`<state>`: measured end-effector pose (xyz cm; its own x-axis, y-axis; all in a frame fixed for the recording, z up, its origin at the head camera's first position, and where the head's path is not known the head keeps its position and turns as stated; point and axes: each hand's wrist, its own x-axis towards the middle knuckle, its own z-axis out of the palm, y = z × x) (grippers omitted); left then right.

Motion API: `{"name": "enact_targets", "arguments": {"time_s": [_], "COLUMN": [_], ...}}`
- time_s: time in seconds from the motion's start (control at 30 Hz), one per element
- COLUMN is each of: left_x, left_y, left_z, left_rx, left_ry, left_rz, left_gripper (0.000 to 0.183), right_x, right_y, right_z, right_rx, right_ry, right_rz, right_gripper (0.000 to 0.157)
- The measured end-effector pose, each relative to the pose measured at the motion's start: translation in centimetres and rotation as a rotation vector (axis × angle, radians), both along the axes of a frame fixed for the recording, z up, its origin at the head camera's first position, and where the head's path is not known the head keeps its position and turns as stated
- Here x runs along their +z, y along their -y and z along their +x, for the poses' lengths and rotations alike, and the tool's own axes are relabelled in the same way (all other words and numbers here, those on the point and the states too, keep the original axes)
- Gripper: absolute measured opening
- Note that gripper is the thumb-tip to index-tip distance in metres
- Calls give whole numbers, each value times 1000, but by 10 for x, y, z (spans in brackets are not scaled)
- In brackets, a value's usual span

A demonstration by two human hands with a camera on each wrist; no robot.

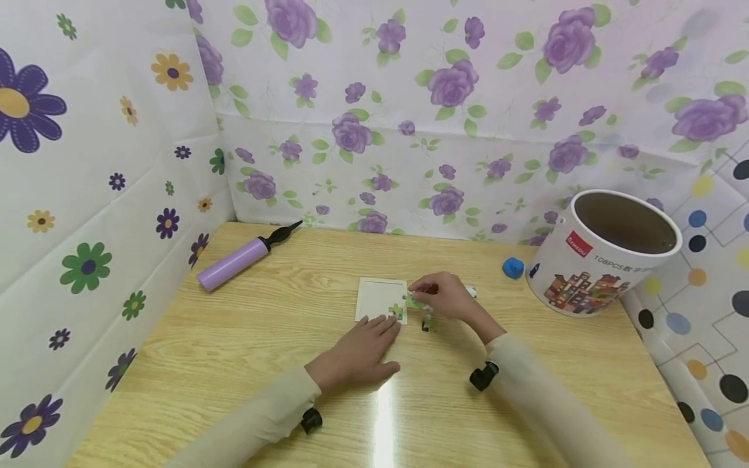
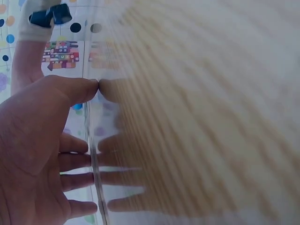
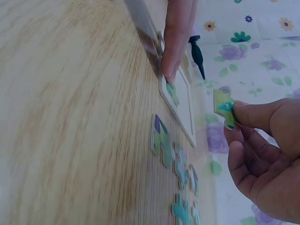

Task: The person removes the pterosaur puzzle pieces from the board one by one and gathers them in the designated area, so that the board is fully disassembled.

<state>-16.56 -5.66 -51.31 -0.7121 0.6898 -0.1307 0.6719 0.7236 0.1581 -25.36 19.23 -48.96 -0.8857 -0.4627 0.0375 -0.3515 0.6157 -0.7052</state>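
My right hand (image 1: 447, 296) pinches a green puzzle piece (image 3: 224, 107) between thumb and fingers, held just above the right side of a square white puzzle tray (image 1: 374, 292). With fingers extended, my left hand (image 1: 363, 351) rests at the tray's front edge, thumb spread out to the side. One green puzzle piece (image 1: 396, 311) lies in the tray's front right corner. More loose puzzle pieces (image 3: 161, 140) lie on the table to the right of the tray, under and beside my right hand. In the left wrist view the left hand (image 2: 37, 154) shows its palm and spread fingers.
A purple hand pump (image 1: 236, 261) with a black nozzle lies at the back left. At the right stand a large white printed bucket (image 1: 597, 260) and a small blue toy (image 1: 513, 267). Flowered cloth (image 1: 374, 162) walls the wooden table (image 1: 263, 338) at the back.
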Motion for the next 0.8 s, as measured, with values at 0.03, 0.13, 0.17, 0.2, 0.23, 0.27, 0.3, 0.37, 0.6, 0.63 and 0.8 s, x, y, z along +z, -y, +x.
{"name": "enact_targets", "arguments": {"time_s": [0.03, 0.13, 0.17, 0.2, 0.23, 0.27, 0.3, 0.37, 0.6, 0.63, 0.8], "left_x": [0, 2, 4, 4, 4, 5, 5, 5, 3, 2, -1], "left_y": [1, 3, 4, 4, 4, 4, 4, 5, 6, 6, 6], "left_z": [-1, -2, -2, -2, -2, -2, -3, -3, -3, -3, -2], "left_rx": [-3, -11, -12, -12, -13, -13, -15, -16, -23, -23, -18], "left_ry": [0, 10, 16, 21, 25, 29, 31, 35, 29, 28, 25], "left_rz": [3, 9, 13, 17, 18, 18, 18, 20, 28, 31, 34], "left_gripper": [79, 78, 78, 77, 77, 77, 77, 77, 76, 76, 77], "right_x": [1, 3, 3, 3, 4, 4, 4, 4, 4, 4, -1], "right_y": [-3, -14, -17, -20, -24, -27, -30, -35, -51, -53, -62], "right_z": [2, 7, 8, 9, 10, 12, 13, 15, 24, 25, 29], "right_rx": [-5, -27, -29, -28, -28, -29, -30, -39, -73, -74, -75], "right_ry": [-2, 0, -5, -7, -9, -9, -13, -22, -26, -23, -24], "right_rz": [1, 3, 7, 8, 12, 14, 17, 26, 42, 43, 39], "right_gripper": [23, 23, 22, 23, 22, 22, 22, 20, 17, 17, 17]}}
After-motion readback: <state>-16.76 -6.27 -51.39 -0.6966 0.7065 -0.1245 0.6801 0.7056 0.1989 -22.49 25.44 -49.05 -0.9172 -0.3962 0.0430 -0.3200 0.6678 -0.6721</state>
